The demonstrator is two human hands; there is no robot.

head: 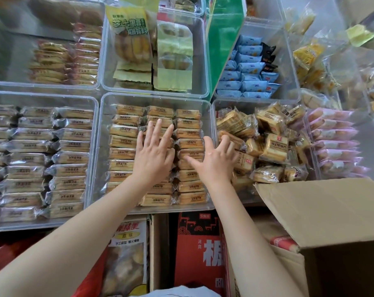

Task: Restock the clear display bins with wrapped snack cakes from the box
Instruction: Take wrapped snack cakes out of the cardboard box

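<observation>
Here, the left bin (94,146) holds three columns of pale wrapped cakes (69,146) laid flat. Just beside it, the centre bin (210,129) holds three columns of golden cakes (121,141), also flat and closely packed. The left hand (153,156) lies over the middle column, fingers straight and spread, palm down on the wrappers; it holds nothing. The right hand (214,159) lies across the right column and the rim, fingers slightly bent and reaching into the next bin, thumb extended; whether the fingertips grip a pack cannot be told. That right bin (214,103) holds a loose, tilted heap of toast packs (274,146). Behind, a rear bin (205,61) holds green-wrapped cakes (174,67) on edge, and another (297,91) holds blue packs (246,78). At lower right stands the box (323,213), flap open, its contents hidden.
</observation>
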